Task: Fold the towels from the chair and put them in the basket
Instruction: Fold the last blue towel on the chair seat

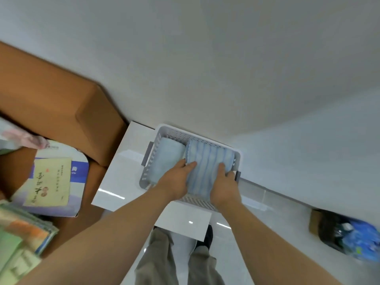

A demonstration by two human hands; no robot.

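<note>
Khaki trousers (158, 262) are showing at the bottom edge, and beyond them the left hand (177, 179) and right hand (224, 187) are gripping a folded striped towel (207, 159) from either side, fingers curled round its near edges. That towel is lying in the right half of the grey basket (197, 135), touching a plain blue towel (166, 159) that is sitting folded in the left half. The basket is standing on a white table (123, 161), just beside a cardboard box (61, 99).
</note>
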